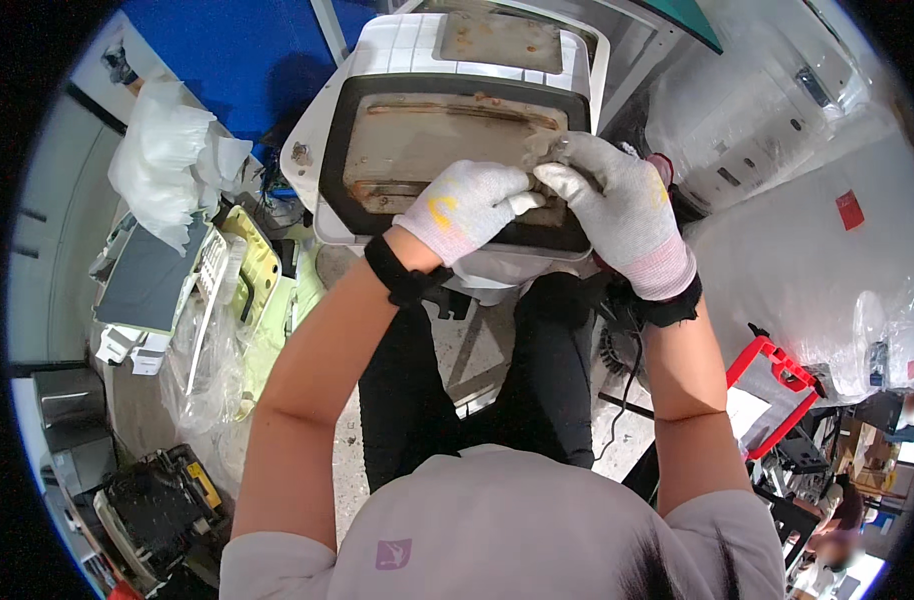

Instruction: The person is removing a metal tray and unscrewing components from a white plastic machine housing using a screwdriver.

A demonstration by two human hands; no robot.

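Observation:
My left hand, in a white knit glove with a yellow mark, is closed in a pinch over the panel. What its fingertips hold, if anything, is hidden. My right hand, gloved alike, has its thumb and fingers closed on a crumpled, translucent strip of film. The fingertips of both hands almost meet. Below them lies a white plastic housing with a dark-framed window panel. Brown, sticky-looking streaks and residue run across the panel. A smaller stained plate is set in the housing's far end.
To the left, a white plastic bag hangs above a grey-topped part and a yellow-green plastic shell. A black machine stands at lower left. Large film-wrapped items and a red-framed board stand at right.

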